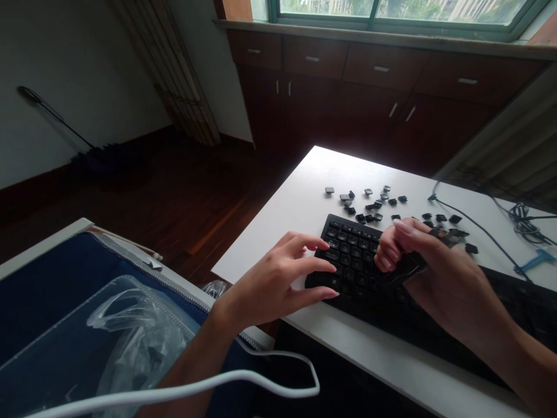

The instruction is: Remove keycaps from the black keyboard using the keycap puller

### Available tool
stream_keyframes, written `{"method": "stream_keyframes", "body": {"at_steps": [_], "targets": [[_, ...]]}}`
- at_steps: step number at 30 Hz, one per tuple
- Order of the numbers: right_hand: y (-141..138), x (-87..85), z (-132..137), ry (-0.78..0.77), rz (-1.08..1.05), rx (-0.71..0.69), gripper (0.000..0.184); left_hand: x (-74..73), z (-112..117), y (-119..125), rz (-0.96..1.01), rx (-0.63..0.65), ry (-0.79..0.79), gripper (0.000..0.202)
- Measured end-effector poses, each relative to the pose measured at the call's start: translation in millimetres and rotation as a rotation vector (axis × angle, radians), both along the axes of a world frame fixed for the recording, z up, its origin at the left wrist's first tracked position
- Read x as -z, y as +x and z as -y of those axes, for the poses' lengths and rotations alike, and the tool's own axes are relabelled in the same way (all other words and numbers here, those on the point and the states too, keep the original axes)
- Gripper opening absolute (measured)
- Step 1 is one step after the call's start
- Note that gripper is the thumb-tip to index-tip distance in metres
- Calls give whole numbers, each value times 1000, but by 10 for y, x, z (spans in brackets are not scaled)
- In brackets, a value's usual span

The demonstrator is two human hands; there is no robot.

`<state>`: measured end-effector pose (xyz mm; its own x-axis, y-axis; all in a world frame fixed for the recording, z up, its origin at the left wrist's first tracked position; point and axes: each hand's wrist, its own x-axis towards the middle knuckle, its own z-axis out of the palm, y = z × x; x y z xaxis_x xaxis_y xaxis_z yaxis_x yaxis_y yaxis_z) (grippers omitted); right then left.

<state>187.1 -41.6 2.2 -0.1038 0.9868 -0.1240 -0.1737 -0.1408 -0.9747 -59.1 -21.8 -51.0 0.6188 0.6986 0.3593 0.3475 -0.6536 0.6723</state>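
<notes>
A black keyboard (354,255) lies near the front edge of a white table (300,203). My left hand (274,284) rests at the keyboard's left end with fingers spread, its fingertips touching the edge and outer keys. Over the middle of the keyboard, my right hand (429,267) is curled around a long black key or bar (407,267), gripping it with bent fingers. Several loose black keycaps (369,203) lie scattered on the table just beyond the keyboard.
Black cables (524,220) and a small blue tool (533,260) lie at the table's right. A blue zippered bag with clear plastic (126,331) sits at lower left, a white cable (261,380) crossing it. Dark wooden cabinets (374,93) stand under the window.
</notes>
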Motion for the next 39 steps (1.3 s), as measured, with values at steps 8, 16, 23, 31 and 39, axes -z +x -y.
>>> {"method": "stream_keyframes", "body": {"at_steps": [8, 16, 23, 31, 39], "targets": [[-200, 92, -13, 114, 49, 40, 39, -119, 8, 317, 189, -28, 0, 31], [-291, 51, -45, 161, 65, -11, 35, -117, 9, 358, 245, -59, -100, 25], [-90, 147, 4, 97, 54, -144, 19, -84, -5, 307, 269, -106, -96, 24], [47, 231, 24, 98, 43, -98, 24, -44, -13, 295, 316, -124, -51, 27], [-13, 279, 50, 127, 36, -79, 27, -58, 9, 302, 311, -139, 21, 31]]}}
